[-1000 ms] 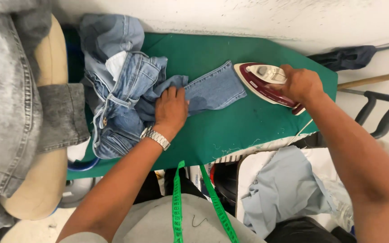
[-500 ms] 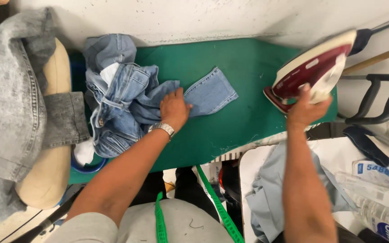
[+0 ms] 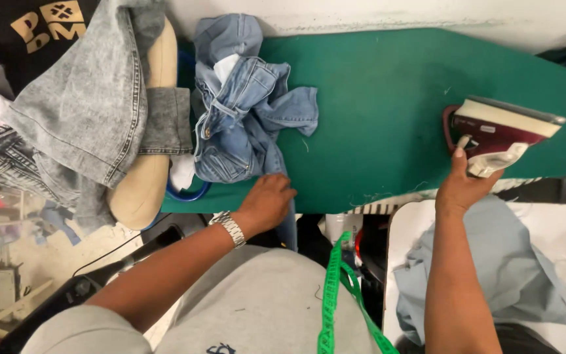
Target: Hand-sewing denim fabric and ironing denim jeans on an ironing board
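**Head view: two hands at a green ironing board**

A green ironing board is spanning the upper half of the frame. Left of centre, a pair of light blue jeans is lying bunched on the board, one leg trailing over the near edge. The left hand is resting at that near edge, fingers curled down onto the trailing denim; whether it is pinching the cloth or only pressing it cannot be told, since the fingertips are hidden. A metal wristwatch is showing on that wrist. At the right of the frame, the right hand is closing around the handle of a maroon and cream iron, which is standing tilted on its heel on the board, well apart from the jeans. A grey denim garment is draping over a tan padded form at upper left, its upper part cut off by the frame. A green measuring tape is hanging at lower centre, and pale blue cloth is lying at lower right, partly hidden behind the right forearm.
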